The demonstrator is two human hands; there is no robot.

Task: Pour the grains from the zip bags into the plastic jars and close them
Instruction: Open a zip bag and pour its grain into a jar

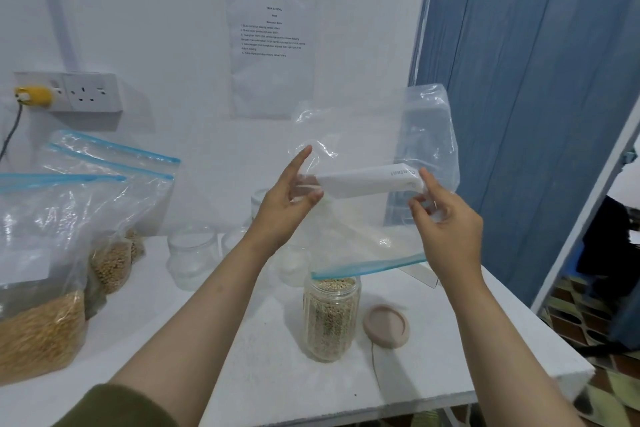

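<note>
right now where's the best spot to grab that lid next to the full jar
Take the lid by its round rim, coming straight down from above. It lies flat on the table with its hollow side up, apart from the filled jar, so fingers can close round its edge.

Crinkled glossy clear plastic zip bag (374,135), transparent smooth plastic jar (330,315), matt beige lid (385,325), matt white table (263,374)
</note>
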